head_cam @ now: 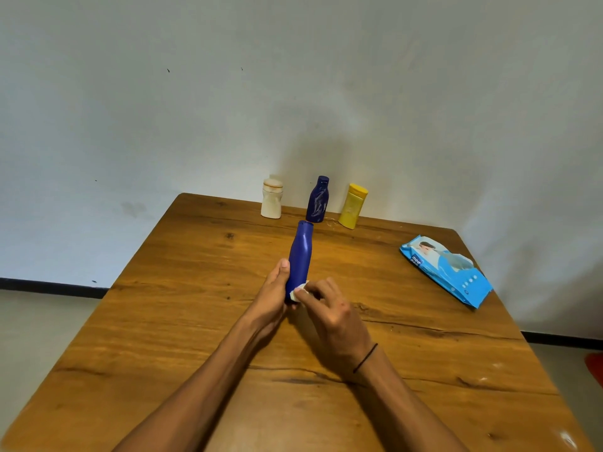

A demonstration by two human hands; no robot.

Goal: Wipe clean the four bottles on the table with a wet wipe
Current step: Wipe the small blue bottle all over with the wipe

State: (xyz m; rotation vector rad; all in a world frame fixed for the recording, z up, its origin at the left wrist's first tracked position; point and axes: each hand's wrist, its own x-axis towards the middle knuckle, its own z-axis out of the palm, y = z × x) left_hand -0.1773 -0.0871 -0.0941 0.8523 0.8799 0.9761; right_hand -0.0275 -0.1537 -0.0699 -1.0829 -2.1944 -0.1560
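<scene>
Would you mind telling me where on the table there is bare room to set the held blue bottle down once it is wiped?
Bare wood lies left of the left hand, out to the table edge, and between the right hand and the wipes pack. The far edge is crowded: white bottle, second blue bottle, yellow bottle. The held blue bottle is just before them.

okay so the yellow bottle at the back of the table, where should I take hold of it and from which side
Take the yellow bottle around its body below the cap, coming from the front. It stands upright close to the wall, with the dark blue bottle at its left, so front and right sides look freest.
</scene>
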